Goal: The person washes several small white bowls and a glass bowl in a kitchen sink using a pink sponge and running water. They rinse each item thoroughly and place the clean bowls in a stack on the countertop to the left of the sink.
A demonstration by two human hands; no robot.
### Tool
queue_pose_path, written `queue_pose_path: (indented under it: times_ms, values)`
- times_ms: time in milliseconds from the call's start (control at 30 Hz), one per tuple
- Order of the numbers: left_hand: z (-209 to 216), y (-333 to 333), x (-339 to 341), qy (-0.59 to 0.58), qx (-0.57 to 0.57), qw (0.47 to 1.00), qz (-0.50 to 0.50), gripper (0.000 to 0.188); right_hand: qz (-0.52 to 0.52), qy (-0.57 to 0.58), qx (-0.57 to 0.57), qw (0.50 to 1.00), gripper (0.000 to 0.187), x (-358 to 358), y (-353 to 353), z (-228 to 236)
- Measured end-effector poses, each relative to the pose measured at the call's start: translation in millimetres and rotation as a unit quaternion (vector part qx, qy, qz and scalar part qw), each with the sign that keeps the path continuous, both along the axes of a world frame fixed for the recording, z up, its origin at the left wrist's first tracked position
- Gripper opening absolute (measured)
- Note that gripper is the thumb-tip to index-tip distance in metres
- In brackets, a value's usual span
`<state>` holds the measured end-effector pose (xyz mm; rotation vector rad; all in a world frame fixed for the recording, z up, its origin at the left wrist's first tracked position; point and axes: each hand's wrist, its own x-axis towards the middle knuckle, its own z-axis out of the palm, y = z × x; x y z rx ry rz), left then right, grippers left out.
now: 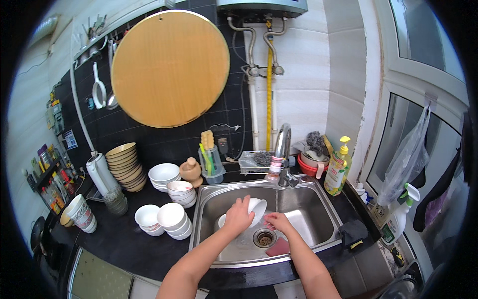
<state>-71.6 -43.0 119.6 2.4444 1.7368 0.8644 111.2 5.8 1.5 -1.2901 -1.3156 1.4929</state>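
My left hand [238, 216] grips a small white bowl [257, 207], tilted on its side over the steel sink [209, 199]. My right hand [278, 221] sits right beside the bowl, fingers at its rim, just above the drain [264, 238]. The chrome faucet [282, 149] stands behind the basin. A reddish sponge or cloth [279, 247] lies on the sink floor near my right wrist. A white item [298, 222] rests in the sink to the right of my right hand.
Stacks of white bowls [169, 218] [164, 175] and tan bowls [127, 165] crowd the dark counter on the left. A yellow soap bottle [337, 168] and a red basin [311, 167] stand at the sink's right. A round wooden board [170, 69] hangs on the wall.
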Motion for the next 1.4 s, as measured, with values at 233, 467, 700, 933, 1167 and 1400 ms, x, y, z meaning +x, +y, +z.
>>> queue_pose_path:
  times_ms: [233, 467, 700, 933, 1167, 1400]
  values:
    - [23.7, -33.3, -51.0, 0.109, 0.085, 0.989, -0.056, 0.071, 0.059, -0.179, 0.011, 0.982, 0.017, -4.1, 5.1, -8.1]
    - [32.7, -57.7, -90.4, 0.122, 0.142, 0.979, -0.075, 0.067, 0.078, -0.265, 0.055, 0.96, 0.022, -31.6, -5.8, 18.9]
    - [41.2, -65.8, -116.7, 0.024, 0.12, 0.992, -0.04, 0.069, 0.096, -0.239, 0.028, 0.966, 0.024, -47.0, -25.1, 26.7]
    - [54.1, -53.8, -155.0, -0.28, 0.094, 0.955, 0.031, 0.038, 0.094, -0.254, 0.005, 0.963, 0.025, -74.5, -40.2, 53.2]
    - [75.7, -46.5, -269.8, -0.432, 0.063, 0.889, 0.139, 0.027, 0.108, -0.256, 0.004, 0.961, 0.024, -96.9, -34.8, 58.5]
    - [66.1, -63.8, -358.5, -0.414, -0.083, 0.872, 0.247, 0.015, 0.13, -0.248, -0.023, 0.96, 0.025, -114.9, -17.9, 39.8]
